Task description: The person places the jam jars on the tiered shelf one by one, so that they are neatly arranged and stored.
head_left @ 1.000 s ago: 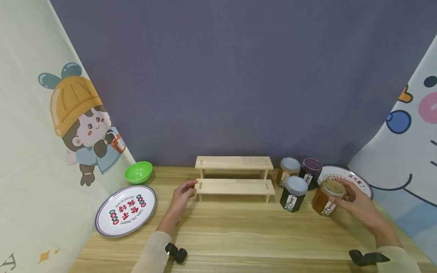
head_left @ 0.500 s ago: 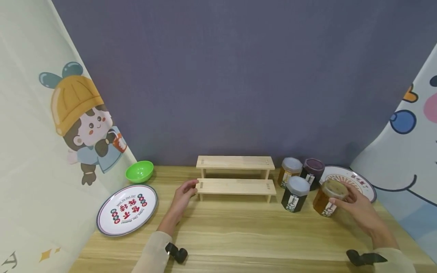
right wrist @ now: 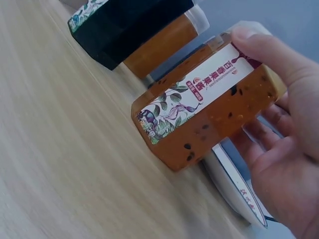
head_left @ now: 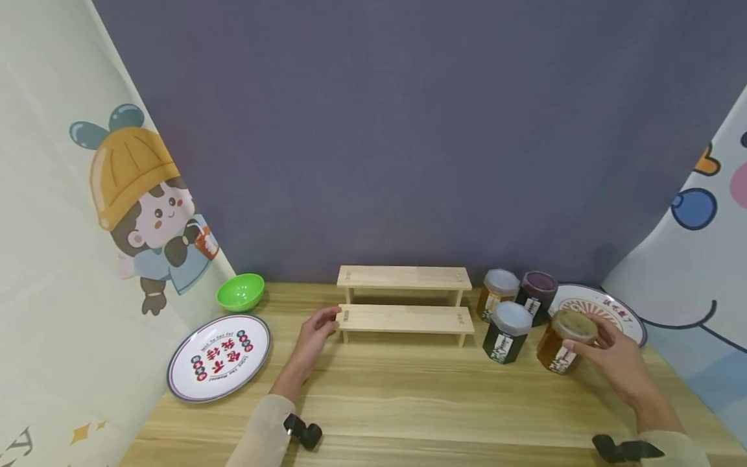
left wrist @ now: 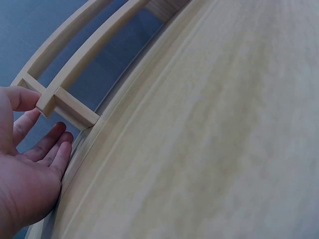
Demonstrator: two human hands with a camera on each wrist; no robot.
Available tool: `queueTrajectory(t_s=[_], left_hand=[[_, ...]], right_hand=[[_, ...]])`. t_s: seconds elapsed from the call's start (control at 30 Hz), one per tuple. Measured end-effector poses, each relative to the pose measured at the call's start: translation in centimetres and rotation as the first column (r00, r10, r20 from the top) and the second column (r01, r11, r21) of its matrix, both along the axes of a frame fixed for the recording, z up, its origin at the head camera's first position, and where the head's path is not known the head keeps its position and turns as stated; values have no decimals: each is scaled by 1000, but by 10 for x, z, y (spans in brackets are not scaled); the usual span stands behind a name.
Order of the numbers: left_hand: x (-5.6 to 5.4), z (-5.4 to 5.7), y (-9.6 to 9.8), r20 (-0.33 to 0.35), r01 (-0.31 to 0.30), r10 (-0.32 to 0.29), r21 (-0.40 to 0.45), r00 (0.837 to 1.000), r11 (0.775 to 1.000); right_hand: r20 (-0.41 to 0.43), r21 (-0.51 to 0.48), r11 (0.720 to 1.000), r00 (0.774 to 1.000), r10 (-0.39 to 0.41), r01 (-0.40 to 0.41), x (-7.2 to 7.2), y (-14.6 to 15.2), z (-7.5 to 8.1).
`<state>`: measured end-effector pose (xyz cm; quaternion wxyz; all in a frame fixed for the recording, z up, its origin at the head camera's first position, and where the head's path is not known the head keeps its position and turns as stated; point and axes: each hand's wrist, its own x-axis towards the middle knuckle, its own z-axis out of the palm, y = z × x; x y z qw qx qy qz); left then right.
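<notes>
At the right, my right hand [head_left: 618, 357] grips a hexagonal jar of amber fruit preserve [right wrist: 204, 114] near its lid, thumb on one side and fingers around the far side. Dark seeds and a flowered white label show on it. My left hand [head_left: 309, 344] touches the left end of the lower board of a two-step wooden shelf [head_left: 405, 319], its thumb and index fingertips right at the board's end. The other fingers [left wrist: 52, 144] are loosely bent below the board. Left of the held jar stand a dark jar with a pale lid [head_left: 506, 334], another amber jar [head_left: 496, 295] and a purple-lidded jar [head_left: 537, 298].
A patterned plate [head_left: 607, 301] lies behind the held jar, partly hidden. On the left are a white plate with red lettering [head_left: 198, 383] and a green bowl [head_left: 240, 293]. A grey-blue cloth [head_left: 397, 143] rises behind the wooden table [head_left: 397, 402].
The head view has shifted a little, so everything sits slightly further right. Both hands keep their places, the right still holding the amber jar and the left still at the shelf's end.
</notes>
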<state>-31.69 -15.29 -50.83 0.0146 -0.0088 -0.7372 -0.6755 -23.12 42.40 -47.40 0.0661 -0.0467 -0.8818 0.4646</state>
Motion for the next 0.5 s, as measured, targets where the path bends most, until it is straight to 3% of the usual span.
queueTrajectory(t_s=[0.23, 0.4, 0.5], left_hand=[[1, 0, 1, -6, 8, -8, 24, 1000, 1000], [1, 1, 1, -7, 13, -13, 31, 1000, 999], [1, 2, 0, -9, 13, -13, 28, 1000, 1000]], right_hand=[[-36, -22, 1000, 999, -19, 18, 3, -7, 14], [-124, -86, 996, 992, -24, 14, 5, -11, 31], [-129, -123, 992, 991, -30, 14, 6, -15, 45]])
